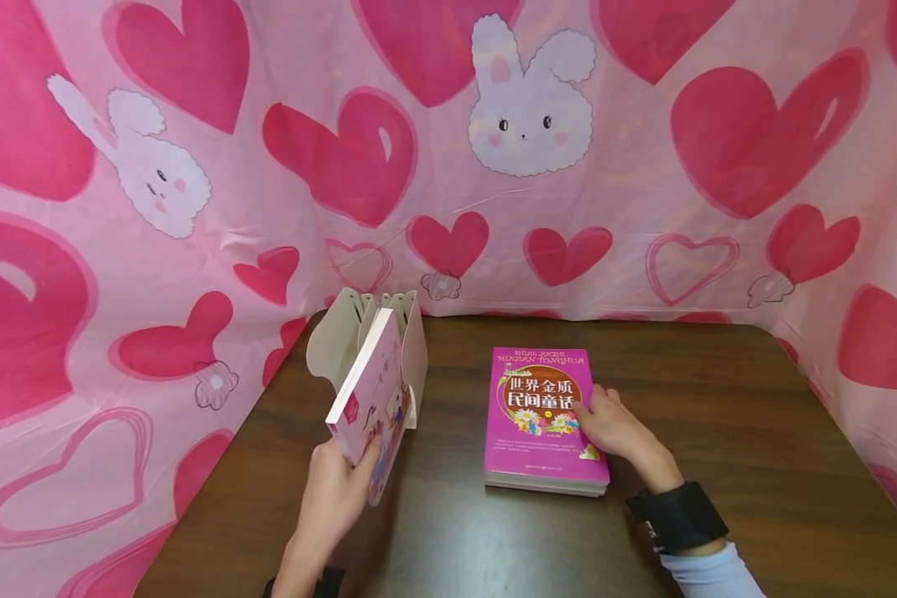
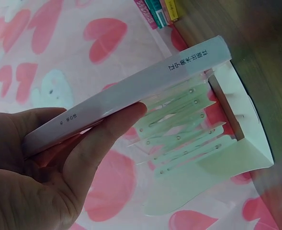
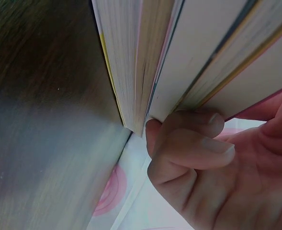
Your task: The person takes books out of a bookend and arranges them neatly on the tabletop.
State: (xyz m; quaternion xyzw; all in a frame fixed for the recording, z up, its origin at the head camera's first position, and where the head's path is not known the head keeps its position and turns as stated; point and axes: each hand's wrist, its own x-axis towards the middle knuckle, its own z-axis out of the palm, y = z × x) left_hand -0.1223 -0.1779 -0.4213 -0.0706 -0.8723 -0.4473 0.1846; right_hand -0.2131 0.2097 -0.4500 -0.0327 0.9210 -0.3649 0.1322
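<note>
My left hand (image 1: 336,490) grips a pink book (image 1: 379,399) by its near end, thumb on the cover. It stands on edge, its far part overlapping the pale desktop file holder (image 1: 417,357) with several dividers. In the left wrist view, the book's pale spine (image 2: 131,91) crosses in front of the holder (image 2: 203,163). My right hand (image 1: 620,428) pinches the right edge of a magenta book (image 1: 538,453), thumb on its cover. That book tops a stack; in the right wrist view, my curled fingers (image 3: 198,153) meet the page edges above the lower books (image 3: 121,57).
A dark brown wooden table (image 1: 732,399) lies beneath everything. Pink cloth (image 1: 628,166) with hearts and rabbits rises along its back and sides. The file holder stands at the table's back left, the book stack right of centre.
</note>
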